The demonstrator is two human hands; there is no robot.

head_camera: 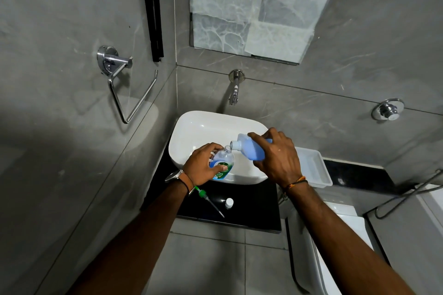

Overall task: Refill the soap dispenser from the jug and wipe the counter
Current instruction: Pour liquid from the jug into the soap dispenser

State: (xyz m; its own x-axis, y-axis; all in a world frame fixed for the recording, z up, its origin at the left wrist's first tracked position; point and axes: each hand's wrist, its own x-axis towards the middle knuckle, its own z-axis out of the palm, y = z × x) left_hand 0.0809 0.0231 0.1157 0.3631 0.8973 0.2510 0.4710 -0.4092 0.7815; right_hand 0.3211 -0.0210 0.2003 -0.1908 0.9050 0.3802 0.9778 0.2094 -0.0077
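Note:
My left hand (203, 166) grips a clear soap dispenser bottle (224, 159) with a green label, held over the white basin (191, 132), its neck open and tilted up to the right. My right hand (279, 157) holds a translucent jug (249, 148) of blue liquid, tipped to the left so its white spout sits just above the dispenser's neck. The dispenser's green pump (207, 199) with its long tube lies on the black counter (254, 208), and a small white cap (229, 202) stands beside it.
A wall tap (235, 93) juts out above the basin. A white plastic tray (314, 166) sits on the counter to the right. A chrome towel ring (127, 93) hangs on the left wall. A white toilet cistern (340, 230) is at lower right.

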